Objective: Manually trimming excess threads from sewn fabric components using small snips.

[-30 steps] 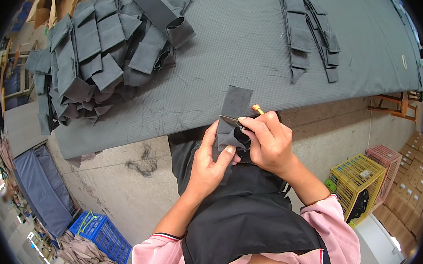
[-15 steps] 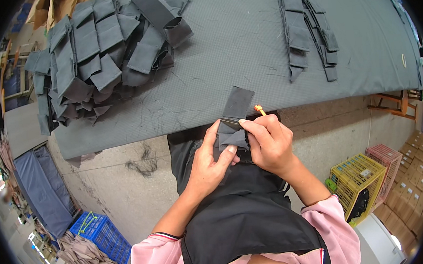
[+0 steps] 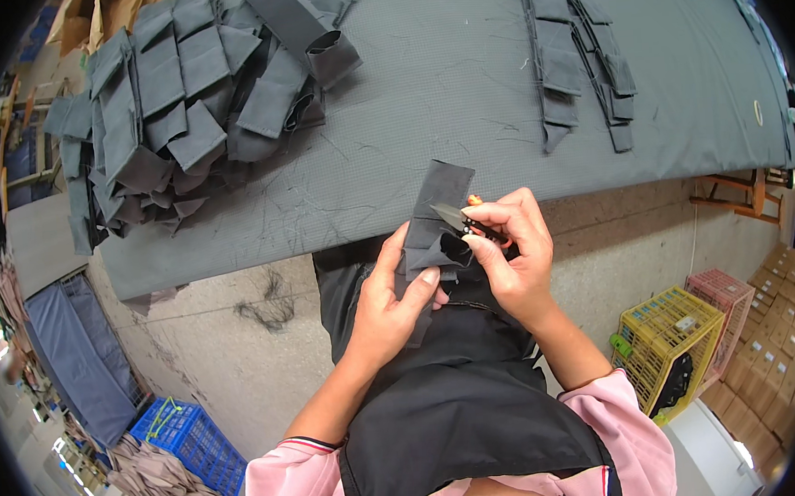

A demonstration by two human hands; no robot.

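A broad surface [image 3: 423, 80] draped in grey-green cloth stretches across 12 o'clock, its near edge above a worker in a black apron [image 3: 465, 418] at 6 o'clock. A heap of dark grey fabric pieces [image 3: 160, 85] is piled on the surface at 10 o'clock; stacked cardboard cartons [image 3: 773, 342] stand beyond it near 4 o'clock. Nearer in, also around 4, is a yellow plastic crate [image 3: 665, 321], with a blue plastic crate [image 3: 195, 444] near 8. Two folded dark grey strips [image 3: 553, 48] lie side by side on the surface between 1 and 2 o'clock. At center, the worker's left hand [image 3: 390, 295] grips a folded length of dark grey fabric [image 3: 445, 182], its upper end pointing toward 1 o'clock. The right hand [image 3: 515, 251] is closed around thread snips [image 3: 451, 215], blades aimed toward 10 o'clock over the fabric; whether they touch it cannot be told. A small pale ring [image 3: 759, 113] rests between 2 and 3 o'clock.
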